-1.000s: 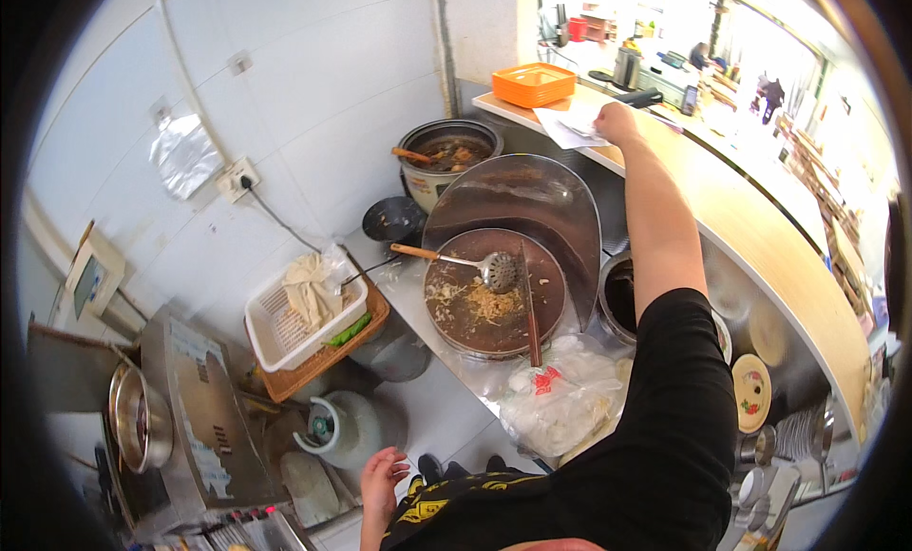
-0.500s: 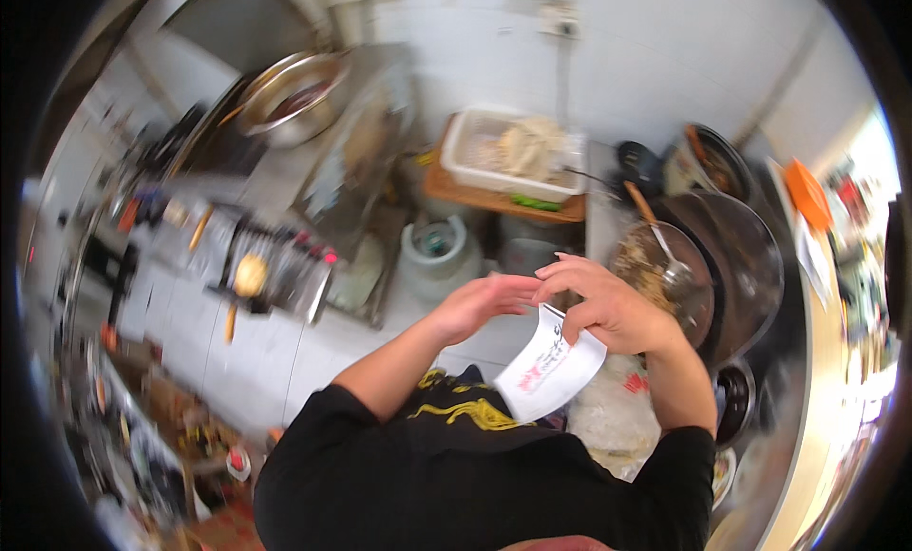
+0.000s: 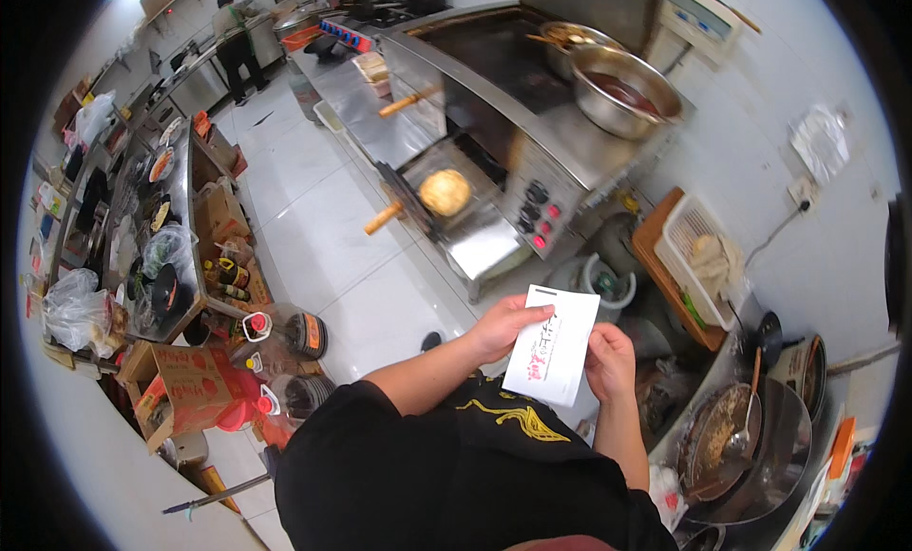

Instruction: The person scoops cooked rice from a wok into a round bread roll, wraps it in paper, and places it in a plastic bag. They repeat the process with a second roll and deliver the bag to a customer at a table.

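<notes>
In front of my chest is a flat white paper bag [image 3: 556, 351] printed in black and red. My left hand [image 3: 499, 331] pinches it at the left edge, thumb lying on its front. At the opposite edge my right hand [image 3: 611, 363] has its thumb and curled fingers against the paper. Beyond them, a round golden flatbread [image 3: 445, 192] lies on a pulled-out metal tray with a wooden handle [image 3: 384, 218], at the front of a steel griddle stove [image 3: 541, 157]. Neither hand touches the bread.
A steel bowl of dark sauce [image 3: 627, 90] stands on the stove. To the right are a white basket [image 3: 698, 256], a gas cylinder [image 3: 608, 283] and a pan of filling [image 3: 717, 437] with a ladle. Bottles [image 3: 294, 332] and cartons [image 3: 190, 380] crowd the left. Another person [image 3: 236, 47] stands far back.
My view has swung left toward the stove and the bread. The bag, earlier hanging from my right hand with the left hand just beside it, is now upright between both hands.
</notes>
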`<state>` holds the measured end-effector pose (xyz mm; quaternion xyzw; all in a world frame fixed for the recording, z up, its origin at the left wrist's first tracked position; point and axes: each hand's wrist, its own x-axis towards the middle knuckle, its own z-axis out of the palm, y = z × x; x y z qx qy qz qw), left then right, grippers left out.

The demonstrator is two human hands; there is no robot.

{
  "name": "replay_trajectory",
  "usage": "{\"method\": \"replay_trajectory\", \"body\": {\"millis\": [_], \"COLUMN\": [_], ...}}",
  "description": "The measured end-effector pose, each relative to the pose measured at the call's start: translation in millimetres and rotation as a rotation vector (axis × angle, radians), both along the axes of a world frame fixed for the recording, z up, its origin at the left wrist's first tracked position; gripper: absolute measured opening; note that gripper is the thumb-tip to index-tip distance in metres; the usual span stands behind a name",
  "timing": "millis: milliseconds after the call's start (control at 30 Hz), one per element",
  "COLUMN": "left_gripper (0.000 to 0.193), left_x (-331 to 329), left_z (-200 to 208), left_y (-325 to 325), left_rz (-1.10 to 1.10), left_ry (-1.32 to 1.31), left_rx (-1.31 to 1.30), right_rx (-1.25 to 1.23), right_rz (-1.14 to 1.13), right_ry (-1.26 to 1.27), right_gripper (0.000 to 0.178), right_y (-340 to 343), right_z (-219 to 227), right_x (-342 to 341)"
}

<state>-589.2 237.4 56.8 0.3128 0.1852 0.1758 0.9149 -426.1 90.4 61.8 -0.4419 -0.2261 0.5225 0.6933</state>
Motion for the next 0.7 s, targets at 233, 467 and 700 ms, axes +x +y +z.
{"method": "replay_trajectory", "body": {"millis": [233, 467, 700], "left_gripper": [0.028, 0.028, 0.044], "left_x": [-72.4, -126.8, -167.9], "left_z": [-14.1, -10.9, -31.6], "left_y": [126.7, 194.9, 219.1], "left_rz": [0.038, 0.094, 0.247], "left_ry": [0.020, 0.083, 0.253], "left_rx": [-0.037, 0.050, 0.224], "right_rx": [-0.267, -0.346, -0.303], "right_rz": [-0.228, -0.115, 0.235], "right_ry": [-0.615, -0.992, -0.239], "right_gripper": [0.008, 0.013, 0.025], "right_y": [140.1, 237.5, 300.6], "right_z": [-6.0, 6.4, 2.7], "right_x": [-83.9, -120.6, -137.2]}}
